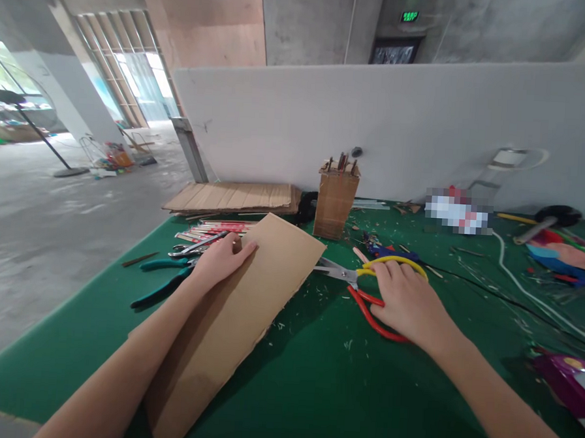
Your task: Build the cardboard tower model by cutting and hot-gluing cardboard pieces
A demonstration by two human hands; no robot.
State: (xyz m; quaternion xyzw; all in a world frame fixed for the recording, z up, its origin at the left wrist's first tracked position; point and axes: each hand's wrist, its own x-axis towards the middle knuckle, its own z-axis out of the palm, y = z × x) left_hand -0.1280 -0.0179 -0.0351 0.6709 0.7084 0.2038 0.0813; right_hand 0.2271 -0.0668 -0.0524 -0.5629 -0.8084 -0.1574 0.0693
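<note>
A long piece of brown cardboard point(249, 295) slants over the table, and my left hand point(224, 258) is closed on its left edge near the far end. My right hand point(406, 303) grips a pair of scissors point(367, 285) with one yellow and one red handle. The scissor blades are parted and point left at the cardboard's right corner; part of them is hidden behind it. Teal-handled pliers point(164, 281) lie on the table beside my left wrist. Several red and white sticks point(218, 228) lie beyond my left hand.
A cardboard holder point(336, 202) with thin tools stands at the back, beside stacked cardboard sheets point(239, 196). A blue glue gun point(391, 251) with a black cord lies beyond the scissors. Scraps litter the green table point(337, 391). A purple object point(565, 383) sits at right.
</note>
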